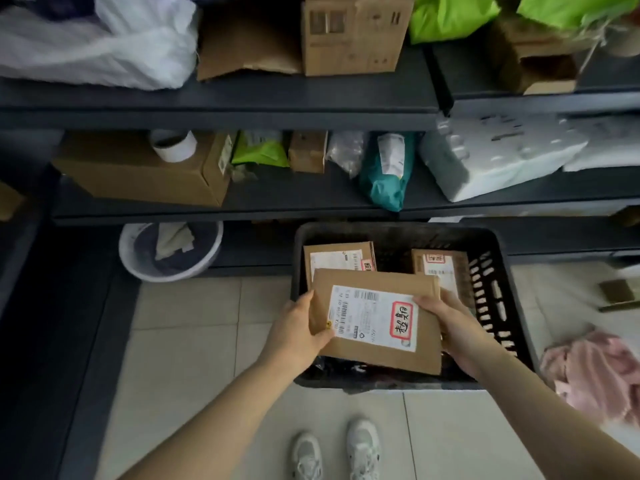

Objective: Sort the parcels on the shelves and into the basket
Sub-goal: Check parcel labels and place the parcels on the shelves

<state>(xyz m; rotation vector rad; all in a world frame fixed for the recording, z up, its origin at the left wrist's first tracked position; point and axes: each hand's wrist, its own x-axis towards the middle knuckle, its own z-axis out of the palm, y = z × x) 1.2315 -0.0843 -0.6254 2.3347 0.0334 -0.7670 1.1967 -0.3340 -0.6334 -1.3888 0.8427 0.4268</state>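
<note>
Parcel (pixel 377 320) first: a flat brown cardboard box with a large white label (pixel 363 313) on its upper face, held over the near half of the black basket (pixel 491 296), which sits on the tiled floor (pixel 187 341) below the dark shelves (pixel 221 109). Our left hand (pixel 298 330) is clamped on its left edge and our right hand (pixel 453 327) on its right edge. Each has its thumb on top, and the fingers seem to curl underneath. The two hands are well apart, with the whole box between them.

Two smaller parcels (pixel 337 258) lie in the far part of the basket, partly covered by the one we hold. Something dark lies under the near edge of the box, and we cannot tell whether the box rests on it or hangs free.

We judge the box to be stiff and fairly light, given how thin it is. The walls should keep their shape under a firm squeeze. The glossy label is likely the slippery part, so we would keep our thumbs on bare cardboard near the side edges. Holding it at both sides keeps it level, and one hand at a corner would let it tilt.
</note>
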